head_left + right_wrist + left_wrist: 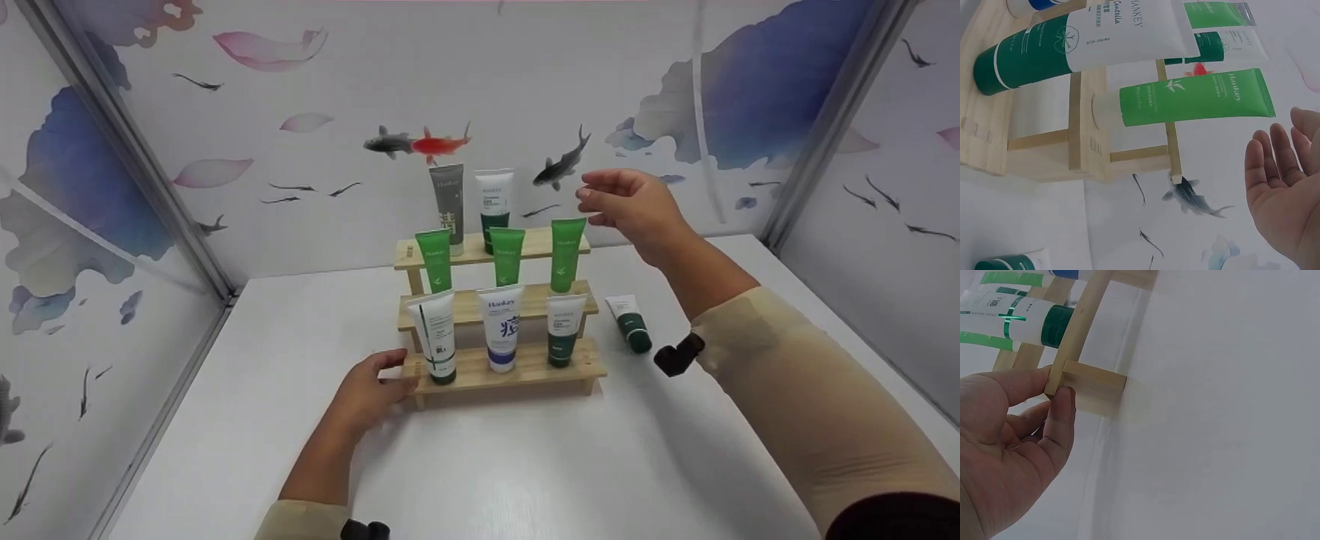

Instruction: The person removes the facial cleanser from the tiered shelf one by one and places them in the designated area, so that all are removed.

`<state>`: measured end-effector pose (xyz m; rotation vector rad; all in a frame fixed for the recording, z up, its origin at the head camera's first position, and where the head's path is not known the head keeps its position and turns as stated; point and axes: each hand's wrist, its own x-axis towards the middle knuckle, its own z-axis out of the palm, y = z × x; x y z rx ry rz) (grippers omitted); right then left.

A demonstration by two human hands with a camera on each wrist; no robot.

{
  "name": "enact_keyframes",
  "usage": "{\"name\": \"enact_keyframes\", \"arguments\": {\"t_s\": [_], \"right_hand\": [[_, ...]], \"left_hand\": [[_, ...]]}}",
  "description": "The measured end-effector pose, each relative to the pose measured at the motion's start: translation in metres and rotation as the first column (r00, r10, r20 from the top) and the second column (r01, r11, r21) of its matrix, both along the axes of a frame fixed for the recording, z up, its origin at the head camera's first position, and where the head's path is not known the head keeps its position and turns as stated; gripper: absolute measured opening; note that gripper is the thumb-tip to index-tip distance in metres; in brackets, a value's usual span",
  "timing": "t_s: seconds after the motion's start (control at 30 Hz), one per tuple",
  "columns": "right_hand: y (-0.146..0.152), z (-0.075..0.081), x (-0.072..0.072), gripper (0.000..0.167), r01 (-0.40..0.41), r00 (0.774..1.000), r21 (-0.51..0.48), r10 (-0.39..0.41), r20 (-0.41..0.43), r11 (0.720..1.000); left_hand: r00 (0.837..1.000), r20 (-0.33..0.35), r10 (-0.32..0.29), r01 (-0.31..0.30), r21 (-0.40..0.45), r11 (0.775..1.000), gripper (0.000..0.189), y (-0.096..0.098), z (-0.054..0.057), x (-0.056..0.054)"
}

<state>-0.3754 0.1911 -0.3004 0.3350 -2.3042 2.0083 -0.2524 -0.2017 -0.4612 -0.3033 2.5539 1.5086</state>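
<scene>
A three-tier wooden rack (466, 369) carries upright cosmetic tubes. With thumb and fingers, my left hand (373, 394) pinches the left end of the lowest step; in the left wrist view the wooden board (1085, 320) runs between thumb and fingertips. My right hand (636, 214) hovers empty at the upper right, fingers relaxed, near the top of the right green tube (566, 255). That tube stands on the middle step, apart from the fingers in the right wrist view. On the lowest step are a green-striped white tube (437, 337), a blue-and-white tube (502, 330) and a white-and-green tube (564, 330).
The top step holds a grey tube (449, 199) and another white-and-green tube (495, 202). Two more green tubes, left (435, 259) and centre (508, 255), share the middle step. Right of the rack, a white-and-green tube (630, 324) lies on the white table (300, 322). Printed panels surround the table.
</scene>
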Motion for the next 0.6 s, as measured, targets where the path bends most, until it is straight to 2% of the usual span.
{"name": "enact_keyframes", "arguments": {"t_s": [0.27,0.47,0.6], "right_hand": [[-0.022,0.016,-0.006,0.036,-0.036,0.999,0.038,0.037,-0.013,0.999],[-0.033,0.037,-0.012,0.04,-0.059,0.998,0.111,0.057,0.029,0.992],[-0.039,0.044,-0.017,0.041,-0.099,0.994,0.134,0.091,0.064,0.986]], "left_hand": [[1.0,0.009,0.001,-0.001,0.013,1.0,0.062,0.0,0.001,0.0],[1.0,-0.001,0.0,0.0,0.015,1.0,0.062,-0.001,0.001,0.001],[1.0,-0.02,-0.007,0.007,0.0,1.0,0.06,-0.001,0.0,0.001]]}}
